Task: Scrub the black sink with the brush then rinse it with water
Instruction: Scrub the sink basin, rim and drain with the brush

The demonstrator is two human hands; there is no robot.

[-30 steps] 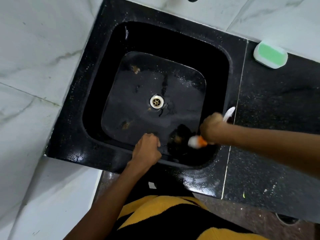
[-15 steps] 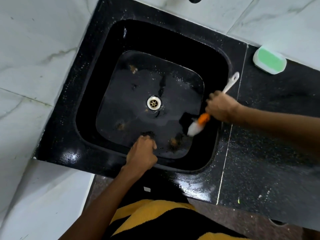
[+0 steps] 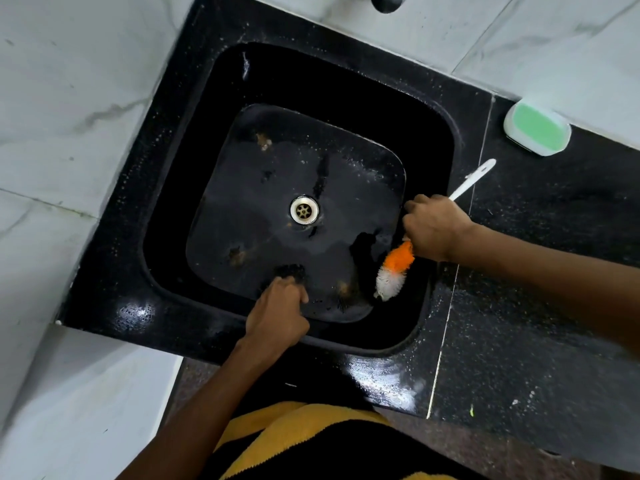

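Note:
The black sink (image 3: pixel 346 109) is set in a black speckled counter, with a metal drain (image 3: pixel 304 210) in its wet floor. Brown stains (image 3: pixel 264 142) dot the floor at the far left, near left and near right. My right hand (image 3: pixel 434 226) grips the white handle of the brush (image 3: pixel 394 268). Its orange and white bristles press low on the sink's right side, near the front corner. My left hand (image 3: pixel 277 313) curls its fingers over the sink's front rim.
A white soap dish with a green bar (image 3: pixel 536 128) sits on the counter at the back right. The dark base of a tap (image 3: pixel 384 1) shows at the top edge. White marble tiles border the sink at the left and back.
My right hand swept the brush from the front right corner away along the right side, then back a little toward me. My left hand stayed on the front rim.

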